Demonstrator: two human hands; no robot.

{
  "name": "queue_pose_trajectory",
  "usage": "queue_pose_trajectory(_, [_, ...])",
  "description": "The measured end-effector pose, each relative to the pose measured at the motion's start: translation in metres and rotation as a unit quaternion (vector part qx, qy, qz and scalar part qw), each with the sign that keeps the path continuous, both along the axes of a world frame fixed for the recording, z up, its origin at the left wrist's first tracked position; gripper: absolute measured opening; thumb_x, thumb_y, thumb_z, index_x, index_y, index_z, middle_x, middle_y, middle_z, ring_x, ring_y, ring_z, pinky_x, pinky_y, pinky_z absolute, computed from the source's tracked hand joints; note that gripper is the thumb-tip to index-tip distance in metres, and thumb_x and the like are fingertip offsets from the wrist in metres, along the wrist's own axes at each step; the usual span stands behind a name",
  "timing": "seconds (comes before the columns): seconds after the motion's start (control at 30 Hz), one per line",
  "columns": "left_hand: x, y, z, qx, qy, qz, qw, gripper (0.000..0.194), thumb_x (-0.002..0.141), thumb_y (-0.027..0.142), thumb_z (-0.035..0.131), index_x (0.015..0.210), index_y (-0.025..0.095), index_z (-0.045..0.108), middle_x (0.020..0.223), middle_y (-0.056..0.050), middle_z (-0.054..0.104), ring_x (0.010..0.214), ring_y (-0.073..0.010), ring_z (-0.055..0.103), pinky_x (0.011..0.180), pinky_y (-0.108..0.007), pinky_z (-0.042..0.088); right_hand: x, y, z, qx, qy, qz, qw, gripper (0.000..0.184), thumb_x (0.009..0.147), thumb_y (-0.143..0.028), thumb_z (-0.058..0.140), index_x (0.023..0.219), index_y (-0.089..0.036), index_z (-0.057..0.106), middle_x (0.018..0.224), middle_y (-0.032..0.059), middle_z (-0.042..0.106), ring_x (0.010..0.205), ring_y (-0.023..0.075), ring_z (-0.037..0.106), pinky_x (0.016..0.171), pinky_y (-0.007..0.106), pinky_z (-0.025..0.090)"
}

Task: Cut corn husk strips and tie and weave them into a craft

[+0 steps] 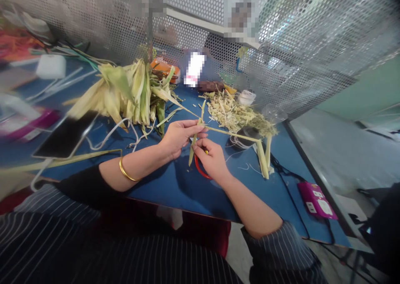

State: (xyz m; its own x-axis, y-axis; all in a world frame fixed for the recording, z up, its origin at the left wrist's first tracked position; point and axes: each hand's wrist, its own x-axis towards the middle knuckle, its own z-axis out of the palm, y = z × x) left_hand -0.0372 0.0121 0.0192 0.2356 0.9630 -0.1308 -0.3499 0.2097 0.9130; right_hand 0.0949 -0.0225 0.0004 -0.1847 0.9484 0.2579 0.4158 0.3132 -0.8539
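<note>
Corn husk strips (231, 132) cross between my hands above the blue table. My left hand (178, 137), with a gold bangle on its wrist, pinches them where they cross. A long strip runs from there to the right and ends in wider folded husk pieces (264, 159). A short greenish strip (191, 155) points down past my right fingertips. My right hand (212, 158) is closed around red-handled scissors (200, 170), close beside my left fingers. One red loop shows below the hand; most of the blades are hidden.
A large bundle of husks (134, 92) lies at left, by a phone (67, 134) and white cables. Husk scraps (237, 113) are heaped at back right, near a dark spool (245, 138). A purple power socket (317, 200) sits right. Perforated metal screens (200, 29) stand behind.
</note>
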Motion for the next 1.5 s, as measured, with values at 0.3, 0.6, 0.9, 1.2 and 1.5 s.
queue_pose_trajectory(0.3, [0.001, 0.000, 0.003, 0.001, -0.011, 0.030, 1.000, 0.011, 0.073, 0.021, 0.069, 0.072, 0.011, 0.065, 0.083, -0.011, 0.072, 0.074, -0.0133, 0.068, 0.034, -0.017, 0.017, -0.004, -0.011, 0.006, 0.047, -0.074, 0.047, 0.995, 0.017, 0.079, -0.015, 0.053, 0.064, -0.019, 0.048, 0.064, -0.0026, 0.048, 0.060, 0.0112, 0.045, 0.059, 0.025, 0.036])
queue_pose_trajectory(0.6, [0.002, 0.001, 0.002, -0.014, -0.007, 0.037, 0.999, 0.009, 0.074, 0.020, 0.068, 0.077, 0.012, 0.066, 0.083, -0.010, 0.072, 0.074, -0.0131, 0.067, 0.038, -0.017, 0.026, -0.005, -0.013, 0.006, 0.069, -0.105, 0.115, 0.985, 0.016, 0.081, -0.016, 0.053, 0.065, -0.019, 0.050, 0.069, -0.0011, 0.051, 0.066, 0.0124, 0.047, 0.064, 0.027, 0.037])
queue_pose_trajectory(0.9, [-0.007, 0.007, 0.005, 0.010, -0.018, -0.032, 0.999, 0.020, 0.073, 0.025, 0.070, 0.090, 0.014, 0.070, 0.083, -0.009, 0.071, 0.070, -0.0123, 0.067, 0.034, -0.018, 0.014, 0.011, 0.008, 0.008, 0.027, 0.200, -0.093, 0.975, 0.024, 0.081, -0.032, 0.061, 0.103, -0.024, 0.055, 0.071, -0.0040, 0.054, 0.060, 0.0111, 0.055, 0.063, 0.028, 0.048])
queue_pose_trajectory(1.2, [-0.002, 0.002, 0.007, 0.008, 0.034, 0.014, 0.999, 0.010, 0.070, 0.022, 0.073, 0.076, 0.014, 0.071, 0.073, -0.005, 0.068, 0.050, -0.0044, 0.051, 0.038, -0.020, 0.024, 0.013, 0.002, 0.013, 0.077, 0.157, -0.106, 0.979, 0.014, 0.086, -0.034, 0.056, 0.086, -0.023, 0.063, 0.072, -0.0009, 0.063, 0.064, 0.0126, 0.062, 0.065, 0.030, 0.052])
queue_pose_trajectory(1.5, [-0.006, 0.008, 0.001, 0.015, 0.006, 0.010, 1.000, 0.017, 0.071, 0.023, 0.072, 0.086, 0.015, 0.072, 0.084, -0.006, 0.070, 0.049, -0.0030, 0.049, 0.036, -0.018, 0.018, 0.021, -0.005, 0.014, 0.221, 0.000, -0.043, 0.974, 0.011, 0.084, -0.025, 0.060, 0.089, -0.025, 0.070, 0.084, 0.0034, 0.070, 0.083, 0.0180, 0.065, 0.080, 0.036, 0.051])
